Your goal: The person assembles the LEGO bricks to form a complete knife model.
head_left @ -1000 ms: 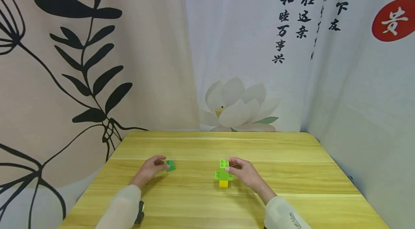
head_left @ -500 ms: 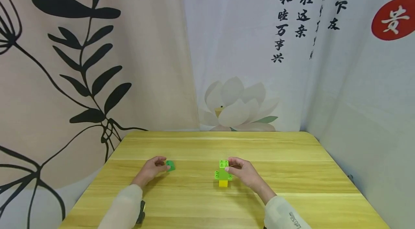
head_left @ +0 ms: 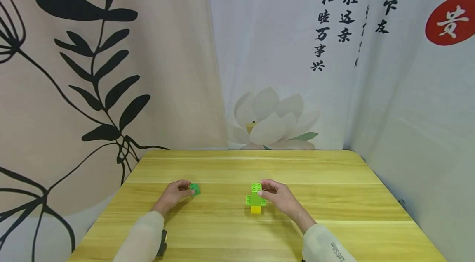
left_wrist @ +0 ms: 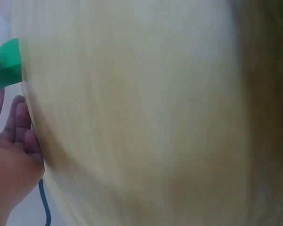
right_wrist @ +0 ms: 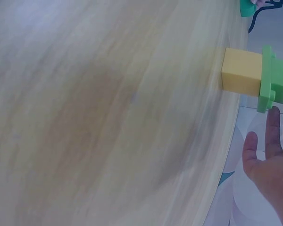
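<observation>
On the left of the table, my left hand pinches a small dark green toy brick between thumb and fingers. The same brick shows a sloping side in the left wrist view, right at the tabletop. Nearer the middle stands an upright stack of toy bricks: a yellow brick at the bottom, a wider light green piece with studs on both sides, and light green above. My right hand holds the stack's upper part from the right. In the right wrist view the yellow base meets the tabletop.
The wooden table runs back to a printed curtain behind it. A dark object shows beside the left sleeve. Between the two hands lies bare tabletop.
</observation>
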### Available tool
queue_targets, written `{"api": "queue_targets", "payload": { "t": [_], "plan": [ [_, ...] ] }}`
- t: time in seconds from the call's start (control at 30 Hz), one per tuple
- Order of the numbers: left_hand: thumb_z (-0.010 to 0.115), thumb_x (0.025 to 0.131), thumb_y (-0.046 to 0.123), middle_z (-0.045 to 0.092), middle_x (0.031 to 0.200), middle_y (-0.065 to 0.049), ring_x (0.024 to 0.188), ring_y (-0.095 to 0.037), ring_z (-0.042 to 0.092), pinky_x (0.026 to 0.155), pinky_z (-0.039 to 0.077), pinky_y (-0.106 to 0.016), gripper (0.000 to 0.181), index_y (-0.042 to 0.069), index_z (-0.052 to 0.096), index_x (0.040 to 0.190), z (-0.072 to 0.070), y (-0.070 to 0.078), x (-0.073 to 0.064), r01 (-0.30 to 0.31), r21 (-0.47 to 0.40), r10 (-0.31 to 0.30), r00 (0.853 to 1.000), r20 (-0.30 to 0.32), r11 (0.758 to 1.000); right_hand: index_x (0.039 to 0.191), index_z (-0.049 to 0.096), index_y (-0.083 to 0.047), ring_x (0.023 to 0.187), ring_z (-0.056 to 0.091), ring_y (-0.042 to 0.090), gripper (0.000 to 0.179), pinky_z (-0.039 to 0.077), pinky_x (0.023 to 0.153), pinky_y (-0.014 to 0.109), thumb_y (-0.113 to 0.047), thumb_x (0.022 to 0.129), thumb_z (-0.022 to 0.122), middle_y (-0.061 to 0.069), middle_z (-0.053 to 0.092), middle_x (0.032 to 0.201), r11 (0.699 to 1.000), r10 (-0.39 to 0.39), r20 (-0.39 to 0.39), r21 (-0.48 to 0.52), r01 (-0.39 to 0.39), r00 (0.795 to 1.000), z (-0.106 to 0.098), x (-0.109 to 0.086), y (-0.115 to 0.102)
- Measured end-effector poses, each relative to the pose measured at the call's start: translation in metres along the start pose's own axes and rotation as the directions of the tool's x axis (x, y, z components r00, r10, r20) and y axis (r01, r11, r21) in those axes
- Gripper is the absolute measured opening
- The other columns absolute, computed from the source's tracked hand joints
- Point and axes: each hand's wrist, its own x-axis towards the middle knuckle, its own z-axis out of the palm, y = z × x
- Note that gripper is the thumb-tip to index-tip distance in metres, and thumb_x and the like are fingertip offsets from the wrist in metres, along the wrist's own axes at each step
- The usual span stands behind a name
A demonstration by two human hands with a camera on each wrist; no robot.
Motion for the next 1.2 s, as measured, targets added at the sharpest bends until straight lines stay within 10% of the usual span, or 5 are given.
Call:
{"api": "queue_targets", "payload": {
  "t": [0.63,1.2],
  "plan": [
    [0.071,0.094,0.027,0.063,0.117,-0.009,0.11,-0.027,0.057,0.096,0.045,-0.047,0.039,0.002,0.062,0.124,-0.002,0.005,-0.001,0.011,0.012,-0.011,1.0,-0.001,1.0,0.128,0.059,0.002,0.105,0.061,0.026,0.039,0.047,0.093,0.054,-0.02,0.096,0.067,0.012,0.064,0.115,0.999,-0.039,0.003,0.004,0.039,0.999,0.001,-0.019,-0.031],
    [0.072,0.093,0.027,0.065,0.114,-0.008,0.108,-0.025,0.059,0.096,0.046,-0.048,0.039,0.003,0.063,0.122,0.015,0.047,0.006,-0.088,-0.121,0.09,0.996,0.017,0.989,0.129,0.061,-0.003,0.106,0.061,0.024,0.039,0.048,0.094,0.051,-0.022,0.096,0.068,0.009,0.065,0.115,1.0,-0.008,-0.014,0.003,0.008,1.0,0.001,-0.012,-0.019]
  ]
}}
